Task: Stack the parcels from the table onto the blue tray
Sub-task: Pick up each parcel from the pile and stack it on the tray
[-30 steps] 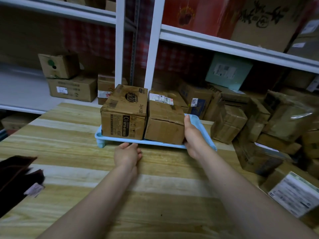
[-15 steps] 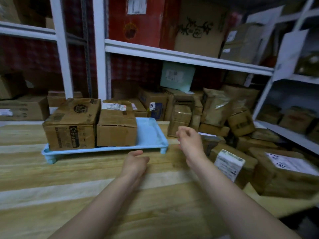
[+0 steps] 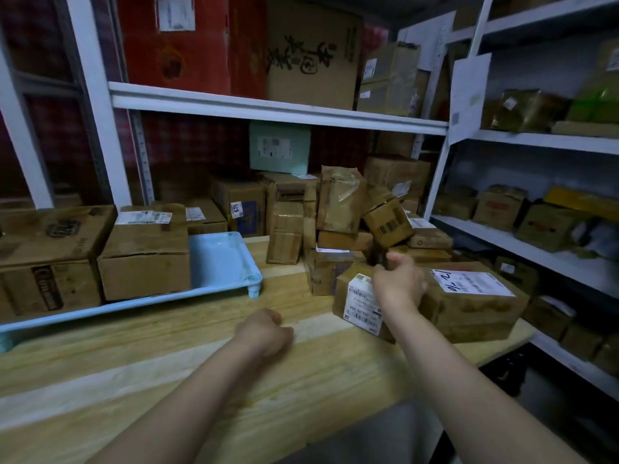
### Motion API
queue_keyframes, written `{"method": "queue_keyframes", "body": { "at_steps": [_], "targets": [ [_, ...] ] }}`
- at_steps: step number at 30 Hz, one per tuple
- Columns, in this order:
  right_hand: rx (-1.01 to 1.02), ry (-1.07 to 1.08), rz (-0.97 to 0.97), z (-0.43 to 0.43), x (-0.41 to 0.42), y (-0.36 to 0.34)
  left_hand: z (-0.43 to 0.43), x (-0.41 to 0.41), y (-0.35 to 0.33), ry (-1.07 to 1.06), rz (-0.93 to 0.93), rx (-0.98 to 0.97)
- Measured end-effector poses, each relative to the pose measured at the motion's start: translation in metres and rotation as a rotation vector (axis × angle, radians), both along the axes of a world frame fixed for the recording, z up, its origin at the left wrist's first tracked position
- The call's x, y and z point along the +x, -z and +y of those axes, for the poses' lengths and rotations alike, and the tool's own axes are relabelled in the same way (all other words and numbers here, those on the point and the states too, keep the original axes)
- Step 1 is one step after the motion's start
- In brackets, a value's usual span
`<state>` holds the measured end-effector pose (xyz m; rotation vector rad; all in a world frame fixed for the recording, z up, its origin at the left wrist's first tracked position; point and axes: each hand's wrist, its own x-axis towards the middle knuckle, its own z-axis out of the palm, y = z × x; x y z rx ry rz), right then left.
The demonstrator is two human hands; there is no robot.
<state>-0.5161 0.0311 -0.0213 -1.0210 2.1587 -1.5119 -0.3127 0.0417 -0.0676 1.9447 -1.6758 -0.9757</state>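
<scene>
The right hand (image 3: pixel 398 284) lies on a small labelled parcel (image 3: pixel 363 304), right of the middle. I cannot tell if it grips. The left hand (image 3: pixel 264 331) rests loosely curled on the wooden table (image 3: pixel 201 380), holding nothing. A big box (image 3: pixel 50 259) and a smaller box (image 3: pixel 147 259) sit on the blue tray (image 3: pixel 221 259) at the left.

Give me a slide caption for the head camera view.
Right hand at a labelled parcel; blue tray holds two boxes.
</scene>
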Motion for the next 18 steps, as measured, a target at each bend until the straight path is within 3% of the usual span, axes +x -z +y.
{"method": "queue_keyframes", "body": {
  "at_steps": [5,8,13,16,18],
  "targets": [
    [0.039,0.285,0.176,0.008,-0.022,-0.004,-0.005,0.001,-0.001,0.036,-0.051,0.028],
    [0.018,0.431,0.183,0.017,-0.038,0.002,-0.007,-0.004,0.003,0.054,-0.103,0.021],
    [0.096,0.56,-0.254,0.03,-0.071,0.01,-0.011,-0.018,0.013,0.042,-0.187,0.04],
    [0.093,0.457,-0.575,0.026,-0.085,0.027,-0.01,-0.019,0.017,0.038,-0.228,0.026],
    [0.023,0.355,-0.667,0.013,-0.1,0.052,-0.01,-0.018,0.018,0.041,-0.226,0.017]
  ]
}}
